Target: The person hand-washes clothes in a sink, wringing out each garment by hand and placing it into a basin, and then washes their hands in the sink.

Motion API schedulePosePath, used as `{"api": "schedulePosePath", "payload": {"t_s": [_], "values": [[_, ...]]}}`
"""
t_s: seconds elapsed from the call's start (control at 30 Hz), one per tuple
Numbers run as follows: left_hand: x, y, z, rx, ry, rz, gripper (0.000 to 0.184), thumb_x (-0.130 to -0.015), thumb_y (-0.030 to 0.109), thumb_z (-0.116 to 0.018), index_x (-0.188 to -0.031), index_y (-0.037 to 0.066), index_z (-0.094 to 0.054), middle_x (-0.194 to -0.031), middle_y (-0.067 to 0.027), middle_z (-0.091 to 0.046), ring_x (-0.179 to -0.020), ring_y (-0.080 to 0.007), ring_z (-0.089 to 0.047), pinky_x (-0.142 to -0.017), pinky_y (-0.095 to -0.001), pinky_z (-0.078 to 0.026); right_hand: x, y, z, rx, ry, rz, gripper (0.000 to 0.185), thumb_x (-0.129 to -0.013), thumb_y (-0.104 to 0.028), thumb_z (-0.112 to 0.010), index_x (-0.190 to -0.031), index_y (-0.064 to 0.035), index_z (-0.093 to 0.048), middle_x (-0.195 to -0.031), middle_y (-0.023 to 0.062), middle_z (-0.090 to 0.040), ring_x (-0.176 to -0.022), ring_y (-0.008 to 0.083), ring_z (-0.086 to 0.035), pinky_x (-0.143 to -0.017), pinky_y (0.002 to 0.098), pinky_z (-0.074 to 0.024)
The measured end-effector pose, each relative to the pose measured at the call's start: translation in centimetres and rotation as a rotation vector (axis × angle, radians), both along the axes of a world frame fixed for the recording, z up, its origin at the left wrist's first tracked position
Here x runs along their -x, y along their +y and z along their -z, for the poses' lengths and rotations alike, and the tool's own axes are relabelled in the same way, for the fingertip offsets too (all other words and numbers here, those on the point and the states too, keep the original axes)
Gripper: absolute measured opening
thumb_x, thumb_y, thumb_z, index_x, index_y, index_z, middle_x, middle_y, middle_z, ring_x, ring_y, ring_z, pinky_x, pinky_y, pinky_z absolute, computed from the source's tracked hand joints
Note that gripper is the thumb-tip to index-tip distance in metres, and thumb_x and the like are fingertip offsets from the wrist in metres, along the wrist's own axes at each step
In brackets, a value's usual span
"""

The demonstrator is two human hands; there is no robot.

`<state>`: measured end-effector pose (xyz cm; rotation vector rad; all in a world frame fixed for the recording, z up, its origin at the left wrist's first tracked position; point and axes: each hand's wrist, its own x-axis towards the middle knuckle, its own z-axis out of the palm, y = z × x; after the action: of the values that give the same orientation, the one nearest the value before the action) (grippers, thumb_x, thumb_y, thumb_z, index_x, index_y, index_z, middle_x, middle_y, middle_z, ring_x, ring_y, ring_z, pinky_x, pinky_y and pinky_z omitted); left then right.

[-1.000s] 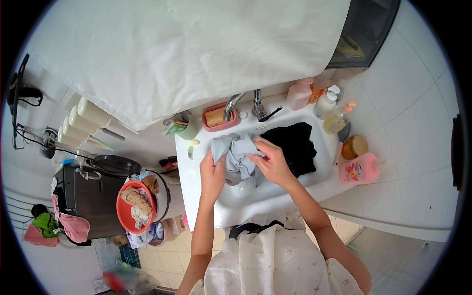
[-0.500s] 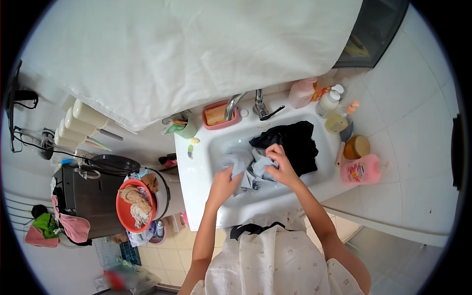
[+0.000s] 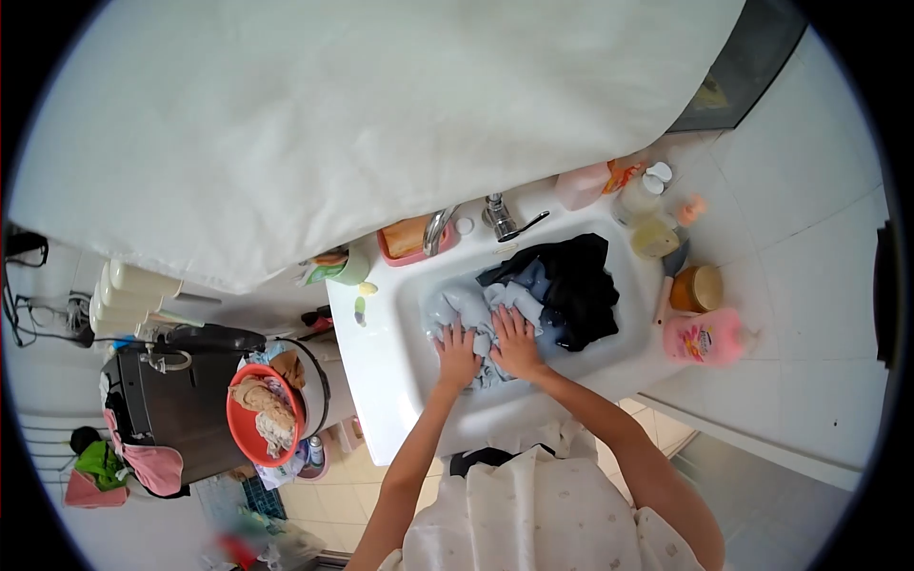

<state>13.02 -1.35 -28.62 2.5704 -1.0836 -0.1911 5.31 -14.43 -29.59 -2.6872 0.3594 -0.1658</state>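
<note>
Wet light-grey cloth (image 3: 461, 306) lies bunched in water on the left side of the white sink (image 3: 411, 381). My left hand (image 3: 459, 358) presses flat on this cloth with its fingers spread. Close beside it, my right hand (image 3: 515, 344) also lies on the cloth, fingers stretched out. A black garment (image 3: 581, 285) fills the right side of the basin, touching the grey cloth. Above the basin stand the metal faucet (image 3: 498, 217) and its black-tipped lever. The undersides of both hands are hidden, and neither one grips anything visibly.
A pink soap dish (image 3: 416, 242) and a green cup (image 3: 350, 266) stand along the sink's back edge. Several bottles, a brown jar (image 3: 697, 288) and a pink bottle (image 3: 703, 338) line the right side. A red basin (image 3: 251, 419) of clothes sits at left.
Both hands have let go of the grey cloth they were pinching and now press it down with fingers spread. The cloth sits lower and flatter in the water.
</note>
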Motion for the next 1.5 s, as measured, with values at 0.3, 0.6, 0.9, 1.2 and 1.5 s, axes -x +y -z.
{"api": "schedulePosePath", "payload": {"t_s": [0.3,0.6,0.9,1.2,1.5], "values": [[-0.7,-1.0,5.2,-0.430,-0.043,0.130,0.056,-0.072,0.036,-0.046,-0.117,0.004,-0.036,-0.127,-0.0141,-0.029,-0.118,-0.0303,-0.023,-0.092,-0.0582,-0.010,-2.1,-2.2,3.6,0.028,0.037,-0.199,0.063,-0.065,-0.033,-0.052,-0.119,-0.0028,-0.037,-0.129,0.0159,-0.026,-0.119,0.0303,-0.023,-0.088,0.0492,-0.0251],[-7.3,-4.9,5.1,-0.686,0.836,0.293,0.044,-0.072,0.036,-0.048,-0.101,0.003,-0.051,-0.104,-0.0195,-0.050,-0.106,-0.0339,-0.039,-0.088,-0.0456,-0.029,-5.7,-6.8,3.3,-0.183,0.268,-0.228,0.068,-0.065,-0.038,-0.054,-0.116,0.0019,-0.035,-0.117,0.0205,-0.038,-0.106,0.0337,-0.038,-0.088,0.0424,-0.0321],[-8.3,-2.4,0.2,0.010,0.577,0.159,0.033,-0.070,0.019,-0.052,-0.099,0.003,-0.049,-0.086,-0.0180,-0.055,-0.085,-0.0314,-0.053,-0.075,-0.0373,-0.040,-7.0,-6.5,2.9,-0.445,0.049,-0.028,0.056,-0.058,-0.018,-0.063,-0.104,0.0038,-0.041,-0.103,0.0246,-0.046,-0.094,0.0359,-0.046,-0.082,0.0386,-0.0385],[-7.8,-4.4,-2.4,0.366,0.362,-0.033,0.049,-0.068,0.009,-0.053,-0.115,0.009,-0.040,-0.083,-0.0133,-0.057,-0.069,-0.0324,-0.053,-0.070,-0.0422,-0.040,-0.2,-2.3,-2.8,-0.359,0.346,-0.246,0.028,-0.064,-0.011,-0.054,-0.091,-0.0027,-0.049,-0.088,0.0169,-0.053,-0.079,0.0320,-0.054,-0.070,0.0380,-0.0437],[-2.4,-3.3,-1.4,-0.004,0.402,0.285,0.020,-0.073,0.015,-0.044,-0.085,0.004,-0.056,-0.067,-0.0171,-0.058,-0.072,-0.0279,-0.057,-0.069,-0.0442,-0.038,6.2,-1.2,-10.1,-0.603,0.227,-0.348,0.033,-0.066,-0.005,-0.049,-0.099,-0.0022,-0.045,-0.077,0.0191,-0.055,-0.072,0.0351,-0.055,-0.064,0.0408,-0.0438]]}}
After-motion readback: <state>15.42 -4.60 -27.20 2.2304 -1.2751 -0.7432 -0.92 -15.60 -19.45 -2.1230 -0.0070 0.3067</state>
